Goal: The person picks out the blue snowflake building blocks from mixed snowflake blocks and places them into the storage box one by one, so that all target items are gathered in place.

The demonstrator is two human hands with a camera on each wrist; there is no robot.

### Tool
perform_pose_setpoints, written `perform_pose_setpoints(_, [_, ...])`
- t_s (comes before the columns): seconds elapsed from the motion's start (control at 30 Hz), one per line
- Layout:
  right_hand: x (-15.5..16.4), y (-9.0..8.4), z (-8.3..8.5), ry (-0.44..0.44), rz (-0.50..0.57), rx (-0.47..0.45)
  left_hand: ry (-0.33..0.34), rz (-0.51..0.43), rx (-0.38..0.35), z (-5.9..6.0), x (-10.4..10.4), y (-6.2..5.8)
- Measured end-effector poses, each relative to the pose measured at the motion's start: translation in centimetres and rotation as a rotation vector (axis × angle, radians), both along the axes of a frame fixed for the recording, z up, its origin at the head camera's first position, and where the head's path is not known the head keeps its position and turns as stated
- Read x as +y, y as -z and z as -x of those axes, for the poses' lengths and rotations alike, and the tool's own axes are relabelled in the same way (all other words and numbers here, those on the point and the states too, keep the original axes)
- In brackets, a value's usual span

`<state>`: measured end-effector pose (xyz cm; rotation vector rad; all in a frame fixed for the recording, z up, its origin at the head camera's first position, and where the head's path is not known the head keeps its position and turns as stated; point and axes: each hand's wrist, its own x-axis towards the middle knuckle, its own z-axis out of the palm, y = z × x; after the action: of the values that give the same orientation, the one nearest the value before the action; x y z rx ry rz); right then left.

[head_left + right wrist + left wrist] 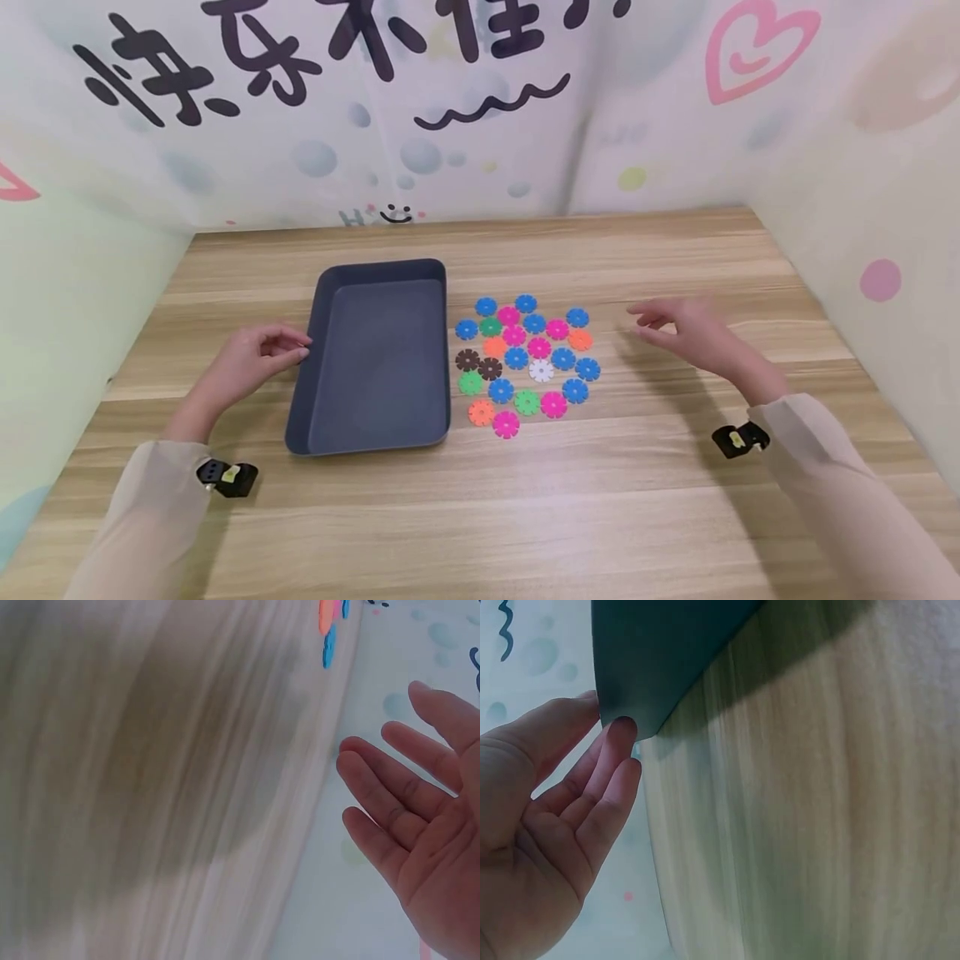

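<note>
A dark blue-grey rectangular tray (386, 367) lies on the wooden table. At its left rim is my left hand (251, 362), pinching the edge between thumb and fingers. The left wrist view shows that hand (562, 802) with its fingertips against the outer wall of the tray (652, 660). To the right of the tray, notched plastic discs lie flat in a loose group, among them a white disc (542, 371) and a pink disc (506, 424). My right hand (690, 333) hovers to the right of the discs, holding nothing, its fingers loosely bent.
Blue, green, orange and dark brown discs are also in the group; a blue disc (588, 369) is at its right edge. A printed wall (480, 167) stands behind the table (525, 517), with side walls at left and right.
</note>
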<state>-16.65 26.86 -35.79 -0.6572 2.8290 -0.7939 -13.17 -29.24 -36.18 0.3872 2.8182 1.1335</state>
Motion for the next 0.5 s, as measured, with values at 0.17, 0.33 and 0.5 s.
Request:
perform_pose_setpoints(0.17, [-1.0, 0.9, -0.7, -0.054, 0.043, -0.039, -0.009, -0.013, -0.017, -0.1, -0.1, 0.2])
perform_pose_setpoints(0.33, [-2.0, 1.4, -1.3, -0.102, 0.074, -0.085, -0.012, -0.018, -0.043, 0.0, -0.1, 0.1])
perform_pose_setpoints(0.5, [-2.8, 1.9, -1.4, -0.126, 0.082, -0.122, -0.011, -0.022, -0.065, 0.2, -0.1, 0.1])
